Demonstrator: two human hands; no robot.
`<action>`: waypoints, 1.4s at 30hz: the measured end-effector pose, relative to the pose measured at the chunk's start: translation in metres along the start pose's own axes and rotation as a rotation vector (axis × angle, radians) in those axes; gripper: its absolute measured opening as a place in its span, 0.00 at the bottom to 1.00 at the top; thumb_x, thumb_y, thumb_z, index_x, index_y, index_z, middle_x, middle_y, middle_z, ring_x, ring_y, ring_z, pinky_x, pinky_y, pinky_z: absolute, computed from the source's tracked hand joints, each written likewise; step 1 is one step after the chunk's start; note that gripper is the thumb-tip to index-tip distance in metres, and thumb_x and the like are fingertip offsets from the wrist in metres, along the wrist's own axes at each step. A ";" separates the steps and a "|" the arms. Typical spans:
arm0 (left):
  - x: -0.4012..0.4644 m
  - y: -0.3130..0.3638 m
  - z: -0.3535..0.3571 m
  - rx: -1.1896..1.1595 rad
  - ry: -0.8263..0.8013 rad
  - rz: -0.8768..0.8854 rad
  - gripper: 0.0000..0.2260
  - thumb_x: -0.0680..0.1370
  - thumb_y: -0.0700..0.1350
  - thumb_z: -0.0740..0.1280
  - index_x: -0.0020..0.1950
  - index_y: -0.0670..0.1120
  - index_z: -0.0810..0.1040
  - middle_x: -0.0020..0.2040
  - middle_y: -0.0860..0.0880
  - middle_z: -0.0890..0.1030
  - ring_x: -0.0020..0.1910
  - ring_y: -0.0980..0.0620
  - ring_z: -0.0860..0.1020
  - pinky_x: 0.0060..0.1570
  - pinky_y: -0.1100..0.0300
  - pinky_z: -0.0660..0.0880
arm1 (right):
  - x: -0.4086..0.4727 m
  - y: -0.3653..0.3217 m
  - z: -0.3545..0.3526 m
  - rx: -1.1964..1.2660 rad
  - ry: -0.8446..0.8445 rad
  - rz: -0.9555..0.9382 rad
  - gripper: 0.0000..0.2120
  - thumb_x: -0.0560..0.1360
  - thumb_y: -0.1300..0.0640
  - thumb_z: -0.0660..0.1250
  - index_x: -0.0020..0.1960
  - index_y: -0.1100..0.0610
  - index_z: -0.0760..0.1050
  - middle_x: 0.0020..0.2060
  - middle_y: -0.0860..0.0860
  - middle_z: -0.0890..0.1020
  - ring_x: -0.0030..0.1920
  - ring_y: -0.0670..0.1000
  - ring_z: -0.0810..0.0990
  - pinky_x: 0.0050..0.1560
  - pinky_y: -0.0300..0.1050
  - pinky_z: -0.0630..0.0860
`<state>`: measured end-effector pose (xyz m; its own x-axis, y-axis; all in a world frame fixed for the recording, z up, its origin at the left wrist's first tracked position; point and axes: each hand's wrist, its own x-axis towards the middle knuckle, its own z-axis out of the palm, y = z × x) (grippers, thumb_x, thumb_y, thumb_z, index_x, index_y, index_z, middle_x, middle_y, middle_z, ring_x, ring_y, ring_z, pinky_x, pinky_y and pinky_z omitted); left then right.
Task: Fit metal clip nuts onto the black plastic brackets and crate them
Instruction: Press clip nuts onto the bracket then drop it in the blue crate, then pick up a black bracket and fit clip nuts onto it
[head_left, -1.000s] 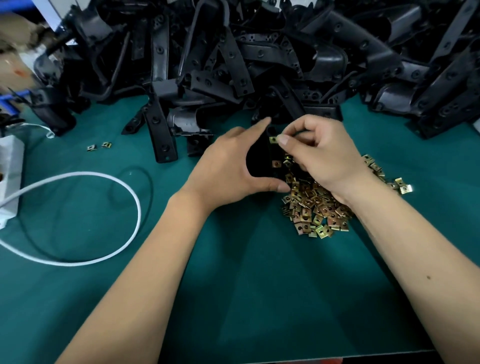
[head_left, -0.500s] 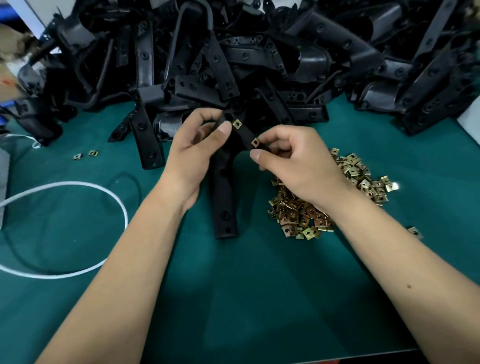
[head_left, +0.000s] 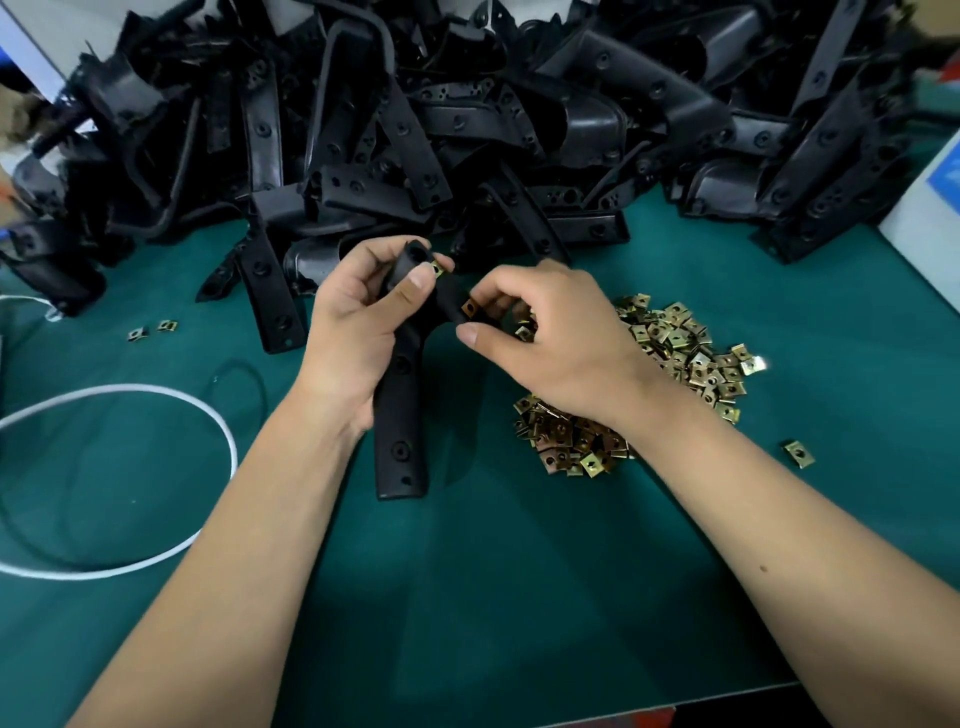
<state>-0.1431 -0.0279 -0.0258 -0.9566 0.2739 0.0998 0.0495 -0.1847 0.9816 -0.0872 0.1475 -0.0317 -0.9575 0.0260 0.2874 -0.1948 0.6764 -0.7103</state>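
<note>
Above a green surface, the left hand grips a black plastic bracket carrying one fitted clip nut. The right hand, just beside it, pinches a second clip nut against the bracket. Beneath the right wrist lies a pile of brass-coloured clip nuts.

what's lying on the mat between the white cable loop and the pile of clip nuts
In the head view, the lower end of the black bracket that the left hand grips lies between the white cable and the clip nut pile; otherwise bare green mat.
</note>
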 end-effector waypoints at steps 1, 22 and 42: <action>0.000 0.000 0.000 -0.001 0.010 0.003 0.06 0.81 0.35 0.66 0.57 0.42 0.78 0.52 0.45 0.84 0.47 0.51 0.82 0.52 0.55 0.81 | 0.000 0.000 0.000 -0.074 0.020 -0.034 0.13 0.75 0.39 0.70 0.53 0.46 0.82 0.44 0.40 0.83 0.52 0.48 0.76 0.55 0.55 0.75; -0.036 0.055 0.230 -0.110 -0.332 0.097 0.04 0.81 0.37 0.68 0.55 0.41 0.75 0.47 0.44 0.79 0.46 0.49 0.78 0.47 0.54 0.80 | -0.096 0.006 -0.175 0.126 0.523 0.140 0.04 0.77 0.57 0.70 0.48 0.54 0.75 0.38 0.45 0.79 0.41 0.48 0.78 0.48 0.54 0.78; -0.251 -0.212 0.452 0.792 -1.292 -0.538 0.36 0.77 0.63 0.69 0.79 0.46 0.63 0.75 0.43 0.71 0.72 0.44 0.72 0.71 0.49 0.70 | -0.486 0.242 -0.160 0.063 0.776 1.354 0.09 0.80 0.60 0.70 0.40 0.57 0.82 0.32 0.50 0.82 0.35 0.44 0.80 0.39 0.46 0.78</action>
<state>0.2166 0.3685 -0.1849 -0.0602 0.7927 -0.6067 0.3260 0.5901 0.7386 0.3650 0.4164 -0.2400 -0.0845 0.9402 -0.3300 0.6621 -0.1945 -0.7237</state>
